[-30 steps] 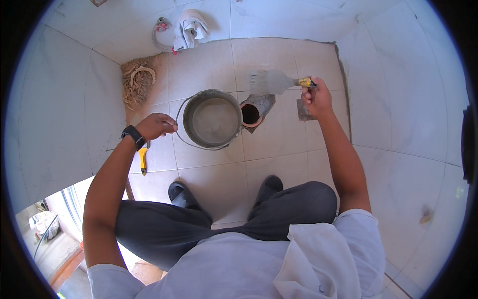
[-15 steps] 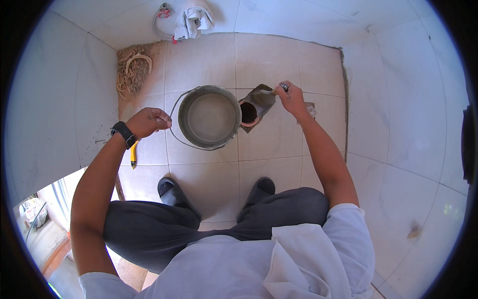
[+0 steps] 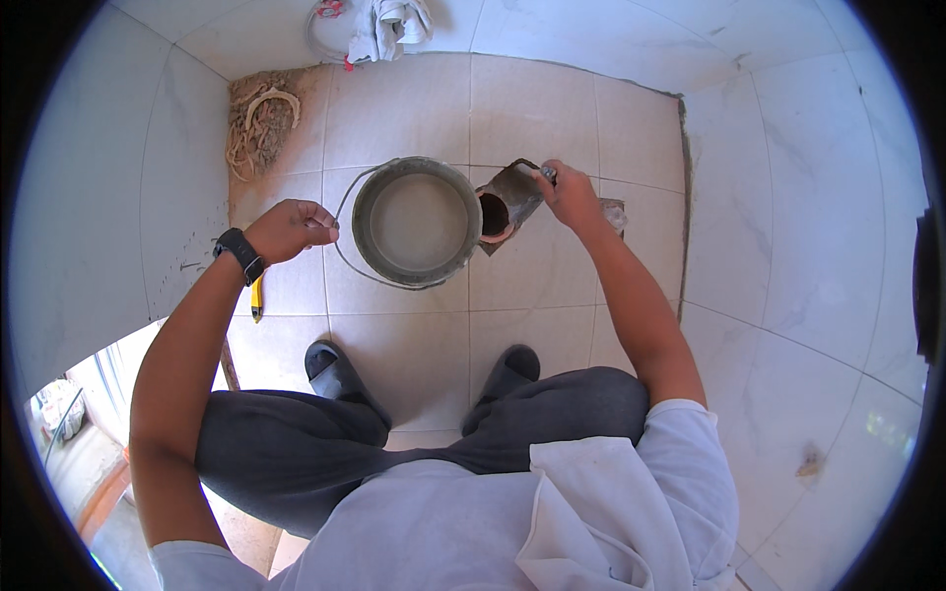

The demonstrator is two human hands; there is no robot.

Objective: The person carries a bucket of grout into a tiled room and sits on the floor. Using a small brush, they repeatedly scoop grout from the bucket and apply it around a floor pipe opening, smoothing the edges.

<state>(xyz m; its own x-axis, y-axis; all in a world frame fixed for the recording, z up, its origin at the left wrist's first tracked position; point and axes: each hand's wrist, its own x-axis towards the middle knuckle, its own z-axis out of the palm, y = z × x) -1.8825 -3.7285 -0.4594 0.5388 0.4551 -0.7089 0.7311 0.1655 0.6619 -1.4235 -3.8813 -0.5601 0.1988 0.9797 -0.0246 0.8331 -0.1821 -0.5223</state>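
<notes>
My left hand (image 3: 292,231), with a black watch at the wrist, pinches the wire handle of a round grey bucket (image 3: 363,241). Pale grey liquid (image 3: 419,222) fills part of the bucket, which is upright on the tiles. To its right, a round dark pipe opening (image 3: 495,214) with an orange rim shows in a cut in the floor. My right hand (image 3: 572,195) is closed around the handle of a trowel, its silvery end (image 3: 548,174) showing by the fingers. The trowel's grey blade (image 3: 516,184) is over the cut beside the pipe, partly hard to tell from the dark cut.
Pale tiles (image 3: 532,108) cover the floor, walled in at the back and right. Rubble (image 3: 261,133) fills the far-left corner. A yellow-handled tool (image 3: 257,298) lies below my left wrist. A white cloth (image 3: 389,28) and hose are at the back wall. A small grey lump (image 3: 614,214) sits behind my right wrist.
My right hand and the trowel have shifted slightly left, toward the pipe opening. My left hand keeps its pinch on the bucket's handle. The whole view has tilted a little.
</notes>
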